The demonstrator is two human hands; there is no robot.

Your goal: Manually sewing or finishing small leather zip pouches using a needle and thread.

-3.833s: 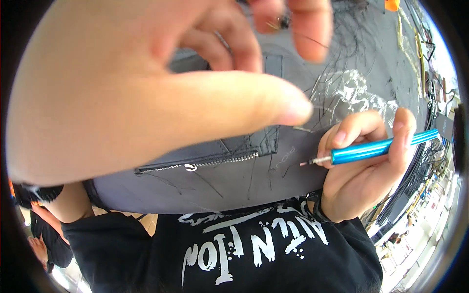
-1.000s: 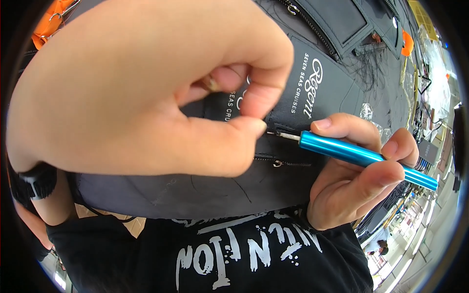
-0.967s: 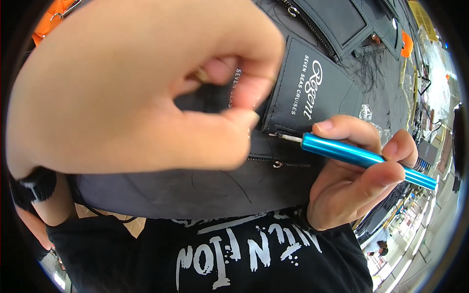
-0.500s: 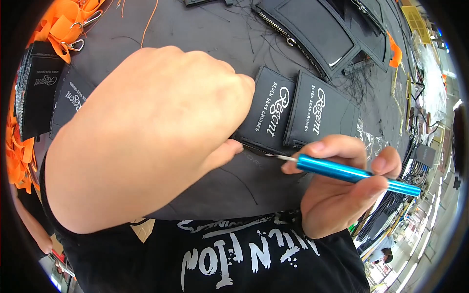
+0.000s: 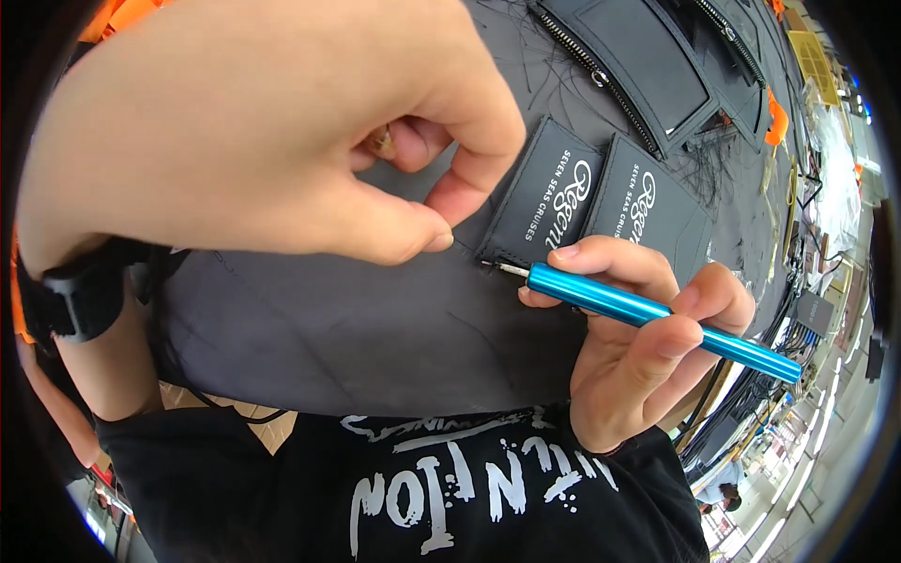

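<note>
My right hand (image 5: 638, 347) grips a blue metal pen-shaped tool (image 5: 610, 300) with a thin metal tip. That tip is at the near left corner of a black pouch (image 5: 540, 192) with white lettering; whether it touches, I cannot tell. A second, similar pouch (image 5: 648, 202) lies to the right, partly behind my right fingers. My left hand (image 5: 319, 131) hovers to the left, apart from the pouches, thumb and forefinger pinched together. Anything between those fingertips is too small to make out.
Larger black zipped cases (image 5: 629, 66) lie at the far right of the dark table (image 5: 375, 328), with loose black threads (image 5: 709, 164) around them. Orange straps (image 5: 113, 19) show at the far left. A yellow basket (image 5: 813, 66) and clear plastic (image 5: 831, 141) lie beyond the right edge.
My left hand has lifted off the pouch's zip edge and moved up and left, its thumb and forefinger now pinched. My right hand keeps the tool, its tip now at the pouch's corner.
</note>
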